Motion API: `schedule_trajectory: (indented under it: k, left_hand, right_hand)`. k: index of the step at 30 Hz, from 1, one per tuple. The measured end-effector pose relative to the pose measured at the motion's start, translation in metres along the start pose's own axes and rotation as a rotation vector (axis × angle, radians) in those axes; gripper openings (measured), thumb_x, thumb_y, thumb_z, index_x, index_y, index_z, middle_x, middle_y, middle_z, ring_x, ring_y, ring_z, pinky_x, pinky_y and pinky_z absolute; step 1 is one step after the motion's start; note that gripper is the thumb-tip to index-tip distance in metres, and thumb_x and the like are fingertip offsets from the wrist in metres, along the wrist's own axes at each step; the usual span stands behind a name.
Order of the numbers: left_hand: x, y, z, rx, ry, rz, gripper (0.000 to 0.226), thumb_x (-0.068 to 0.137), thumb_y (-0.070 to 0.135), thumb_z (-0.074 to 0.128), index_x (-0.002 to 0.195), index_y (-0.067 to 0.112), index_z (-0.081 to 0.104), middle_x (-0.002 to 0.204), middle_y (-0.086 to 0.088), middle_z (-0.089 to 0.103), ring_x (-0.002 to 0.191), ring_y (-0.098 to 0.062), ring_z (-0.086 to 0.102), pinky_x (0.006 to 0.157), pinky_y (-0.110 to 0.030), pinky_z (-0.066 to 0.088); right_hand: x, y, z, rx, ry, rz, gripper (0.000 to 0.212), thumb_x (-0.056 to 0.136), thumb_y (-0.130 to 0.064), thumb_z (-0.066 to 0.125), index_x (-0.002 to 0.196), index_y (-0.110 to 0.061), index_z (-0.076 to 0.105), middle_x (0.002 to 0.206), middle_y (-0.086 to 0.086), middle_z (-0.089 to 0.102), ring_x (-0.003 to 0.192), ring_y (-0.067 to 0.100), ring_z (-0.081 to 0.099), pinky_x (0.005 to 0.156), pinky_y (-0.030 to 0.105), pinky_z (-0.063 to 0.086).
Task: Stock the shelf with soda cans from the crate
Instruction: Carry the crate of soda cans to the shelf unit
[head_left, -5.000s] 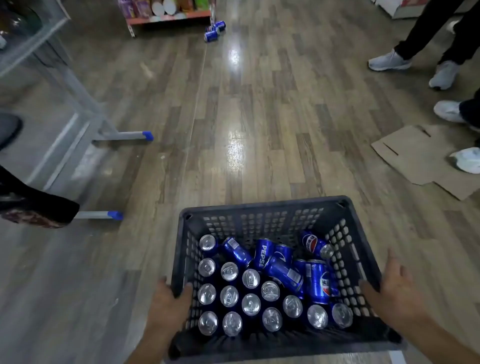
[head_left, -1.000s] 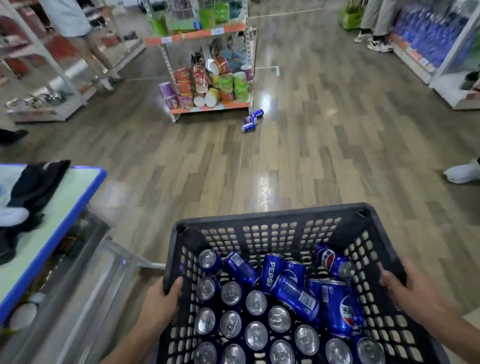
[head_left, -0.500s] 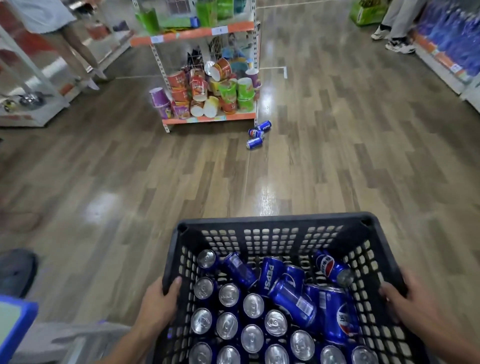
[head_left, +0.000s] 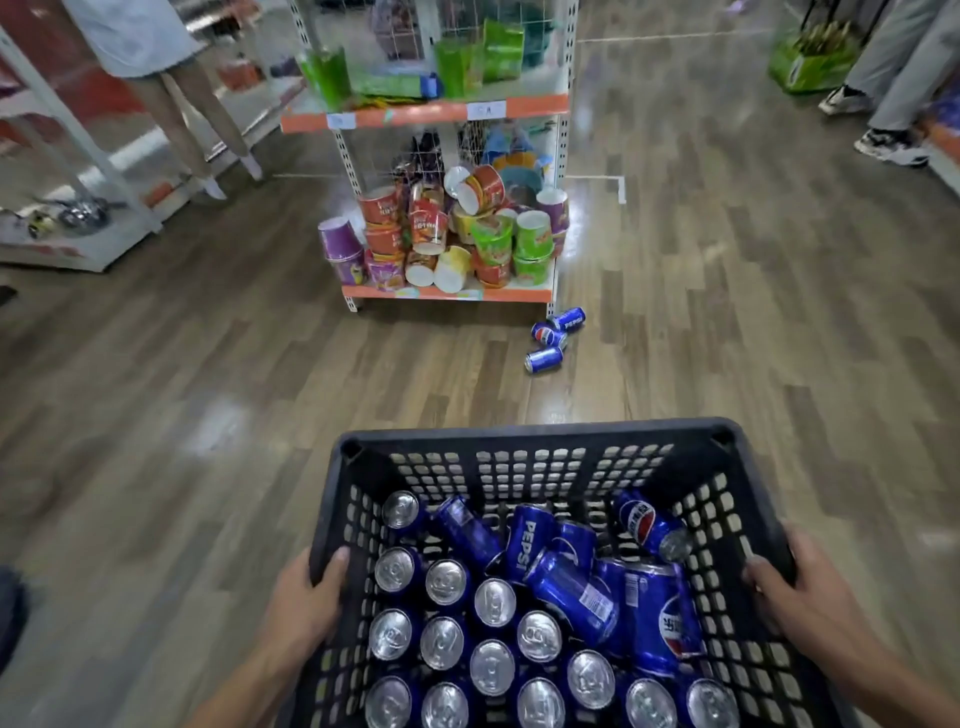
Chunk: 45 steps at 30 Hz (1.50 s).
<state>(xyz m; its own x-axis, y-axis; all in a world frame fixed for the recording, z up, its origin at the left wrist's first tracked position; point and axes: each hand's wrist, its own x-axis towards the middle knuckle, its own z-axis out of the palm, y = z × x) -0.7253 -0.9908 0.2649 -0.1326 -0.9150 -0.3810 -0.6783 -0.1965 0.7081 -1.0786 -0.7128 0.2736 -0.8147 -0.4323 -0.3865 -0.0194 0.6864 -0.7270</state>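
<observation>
Right now, near to far:
Left hand: your left hand (head_left: 306, 605) grips the crate's left rim at about 7 o'clock, thumb hooked over the inside of the wall.
Right hand: your right hand (head_left: 800, 597) grips the right rim at about 5 o'clock, fingers curled over the edge.
Crate: the black perforated crate (head_left: 530, 441) fills the bottom centre at 6 o'clock, held between both hands above the wooden floor (head_left: 208, 415).
Soda cans: the blue soda cans (head_left: 493, 603) sit inside the crate; those on the left and near side stand upright in rows showing silver tops, while several toward the far right lie tipped on top of each other.
Loose cans: three loose cans (head_left: 550, 338) lie on their sides on the floor at about 12 o'clock, just beside the shelf's right foot.
Shelf: the shelf (head_left: 447, 110) stands at 12 o'clock, its bottom tier piled with noodle cups (head_left: 447, 234), and green packets (head_left: 467, 62) above.
Bystanders: a person's legs (head_left: 197, 119) show at 11 o'clock; someone's sneakers (head_left: 888, 145) at 1 o'clock.
</observation>
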Motion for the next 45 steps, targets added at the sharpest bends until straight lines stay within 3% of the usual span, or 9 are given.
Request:
schedule_trajectory:
  k: [4,8,15,22,32,37,39,42,45]
  left_hand:
    - [0.085,0.028,0.012,0.003,-0.012,-0.007,0.019,0.100,0.032,0.059,0.098,0.015,0.066,0.066,-0.002,0.062,0.057,-0.020,0.055,0.057,-0.033,0.043]
    - [0.173,0.035,0.028,0.061,-0.019,-0.036,0.035,0.096,0.043,0.061,0.104,0.009,0.068,0.077,-0.010,0.069,0.070,-0.027,0.062,0.070,-0.038,0.051]
    - [0.290,0.049,0.056,0.053,-0.033,-0.061,0.029,0.097,0.038,0.061,0.107,0.012,0.069,0.094,-0.015,0.073,0.087,-0.031,0.068,0.072,-0.036,0.047]
    - [0.389,0.046,0.087,0.098,-0.047,-0.078,0.035,0.097,0.042,0.061,0.079,0.012,0.062,0.060,-0.006,0.064,0.055,-0.026,0.060,0.061,-0.037,0.047]
    - [0.503,0.012,0.151,0.091,-0.026,-0.082,0.034,0.097,0.043,0.061,0.083,0.012,0.065,0.061,-0.010,0.067,0.057,-0.027,0.062,0.066,-0.037,0.052]
    - [0.539,0.007,0.171,0.092,-0.046,-0.080,0.037,0.100,0.035,0.059,0.085,0.002,0.066,0.061,-0.023,0.066,0.054,-0.026,0.060,0.064,-0.036,0.050]
    - [0.549,0.003,0.175,0.094,-0.039,-0.072,0.042,0.101,0.034,0.057,0.076,0.001,0.061,0.051,-0.016,0.058,0.047,-0.023,0.055,0.060,-0.034,0.047]
    - [0.555,-0.005,0.178,0.095,-0.026,-0.117,0.045,0.101,0.038,0.057,0.074,0.002,0.060,0.051,-0.014,0.058,0.047,-0.024,0.055,0.061,-0.035,0.047]
    - [0.554,-0.004,0.177,0.129,-0.024,-0.124,0.042,0.102,0.037,0.056,0.080,0.002,0.061,0.058,-0.017,0.062,0.051,-0.025,0.055,0.063,-0.036,0.048]
  right_hand:
    - [0.070,-0.033,0.033,-0.014,0.018,0.053,0.018,0.096,-0.013,0.058,0.108,-0.026,0.052,0.083,0.008,0.069,0.066,0.028,0.067,0.056,0.038,0.054]
    - [0.130,-0.064,0.077,0.000,0.072,0.057,0.022,0.092,-0.004,0.062,0.111,-0.012,0.054,0.078,0.008,0.063,0.065,0.024,0.062,0.055,0.032,0.048]
    - [0.222,-0.085,0.142,0.031,0.061,0.064,0.031,0.095,-0.006,0.060,0.122,-0.018,0.051,0.092,0.005,0.065,0.078,0.021,0.064,0.059,0.030,0.046]
    - [0.306,-0.084,0.205,0.025,0.048,0.127,0.022,0.096,-0.012,0.059,0.109,-0.027,0.049,0.087,0.009,0.068,0.073,0.031,0.066,0.060,0.041,0.056]
    - [0.416,-0.045,0.307,-0.027,0.044,0.080,0.038,0.094,-0.011,0.060,0.128,-0.020,0.048,0.105,0.011,0.061,0.090,0.029,0.057,0.081,0.039,0.045]
    - [0.440,-0.046,0.320,-0.009,0.023,0.035,0.023,0.097,-0.012,0.055,0.105,-0.031,0.046,0.092,0.006,0.064,0.079,0.027,0.065,0.074,0.046,0.056]
    - [0.441,-0.045,0.324,-0.039,0.038,0.010,0.018,0.097,-0.012,0.054,0.097,-0.029,0.048,0.088,0.005,0.066,0.075,0.027,0.067,0.070,0.049,0.058]
    - [0.438,-0.045,0.327,-0.100,0.032,-0.032,0.025,0.097,-0.018,0.051,0.098,-0.043,0.044,0.088,0.001,0.066,0.075,0.024,0.068,0.068,0.051,0.058]
    - [0.436,-0.048,0.328,-0.140,0.015,-0.032,0.019,0.099,-0.022,0.048,0.107,-0.037,0.039,0.093,-0.001,0.064,0.081,0.022,0.066,0.075,0.049,0.057]
